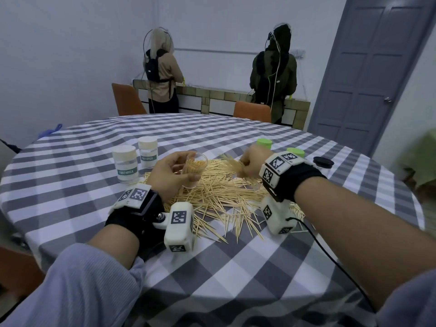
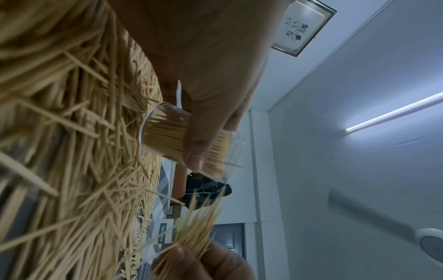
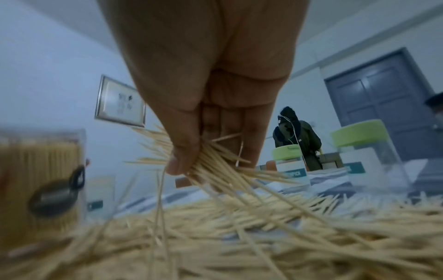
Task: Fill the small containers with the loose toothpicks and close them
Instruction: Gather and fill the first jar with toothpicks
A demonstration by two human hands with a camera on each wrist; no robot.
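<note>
Filling step: my left hand [image 1: 171,175] grips the clear plastic container [image 1: 194,168]; my right hand [image 1: 251,164] pinches a pale wooden toothpick bundle [image 1: 232,164], next needing alignment with its mouth.

Pale bluish-white walls [image 1: 70,43] all round. Grey panelled door [image 1: 368,74] at right, knob on its right edge. Tiled counter [image 1: 236,97] along the far wall, two people [image 1: 162,72] standing at it, backs turned. Two orange chairs [image 1: 127,100] behind the round table [image 1: 236,267] in grey-and-white check cloth. Framed calligraphy [image 2: 303,28] on a wall. Lit tube lamp [image 2: 393,113] and a ceiling fan [image 2: 431,244] overhead.
</note>
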